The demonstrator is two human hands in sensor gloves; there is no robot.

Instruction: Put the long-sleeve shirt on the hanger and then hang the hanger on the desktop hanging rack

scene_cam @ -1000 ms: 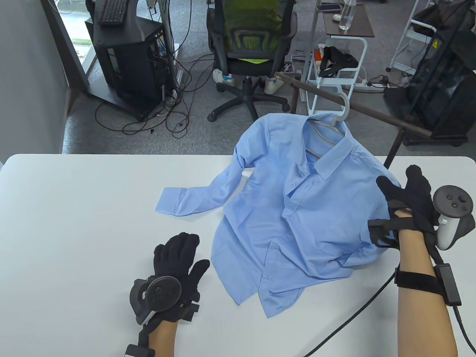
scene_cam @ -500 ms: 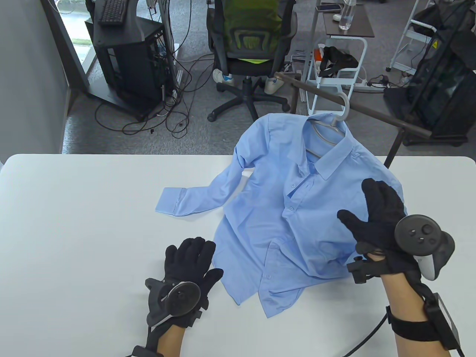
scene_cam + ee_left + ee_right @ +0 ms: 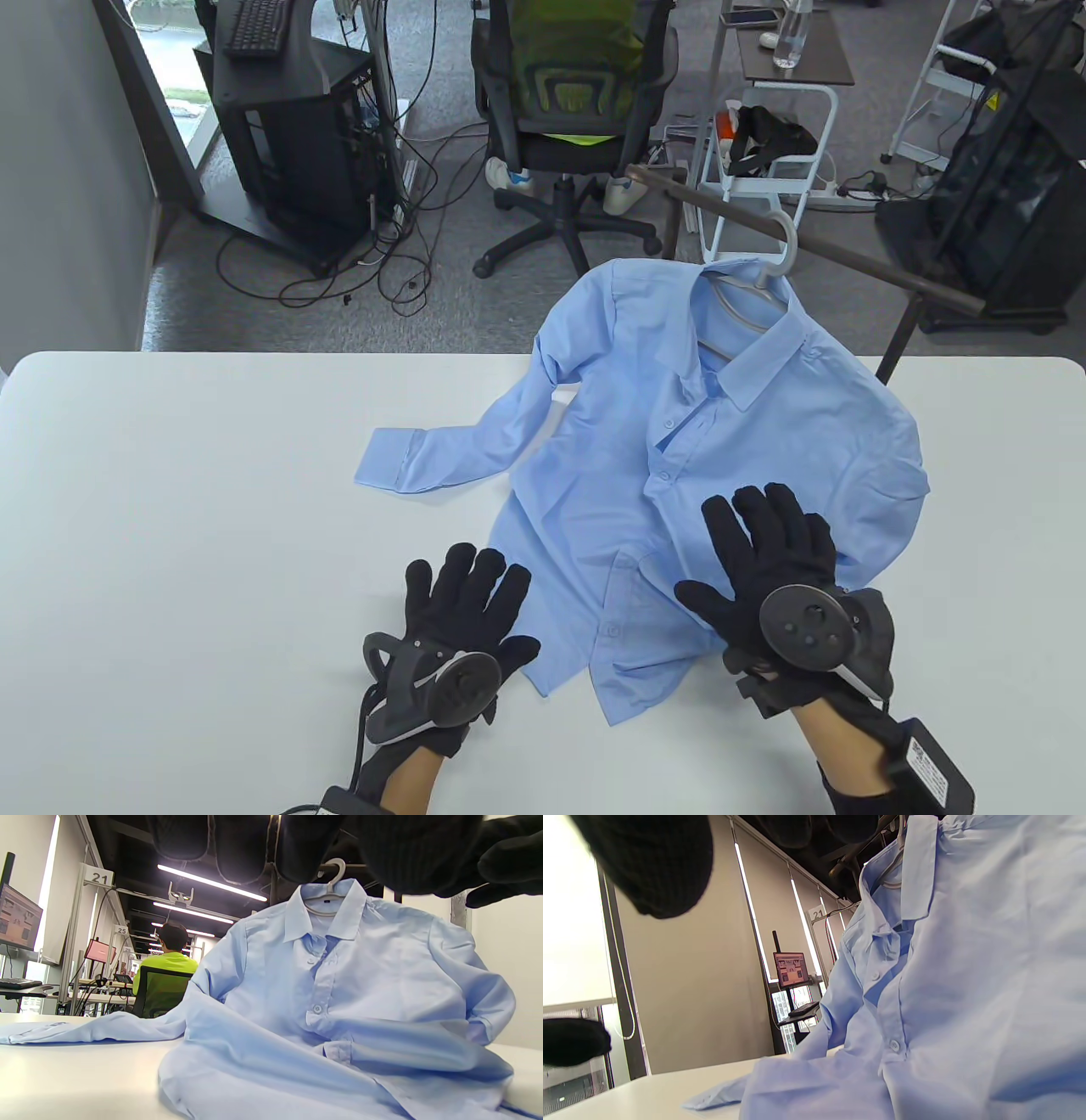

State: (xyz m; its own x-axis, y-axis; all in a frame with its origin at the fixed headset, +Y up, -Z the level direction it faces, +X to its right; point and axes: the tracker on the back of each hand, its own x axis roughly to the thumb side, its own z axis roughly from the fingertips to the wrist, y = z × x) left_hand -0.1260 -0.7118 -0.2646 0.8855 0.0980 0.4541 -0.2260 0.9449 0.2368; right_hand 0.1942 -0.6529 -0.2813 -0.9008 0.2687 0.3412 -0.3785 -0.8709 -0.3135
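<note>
Right hand (image 3: 776, 586) has swung in off the shirt's (image 3: 679, 450) side, both grips spread flat near its hem; hanger (image 3: 776, 267) already sits on the rack (image 3: 848, 255), so basically done.

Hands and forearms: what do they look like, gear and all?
Both the left hand and the right hand wear black knit sensor gloves. A dark grey round tracker is strapped to the back of the left hand, and another tracker with small buttons to the right. Forearms are bare. A black box with a white label sits at the right wrist. A thin black cable runs by the left wrist.
</note>
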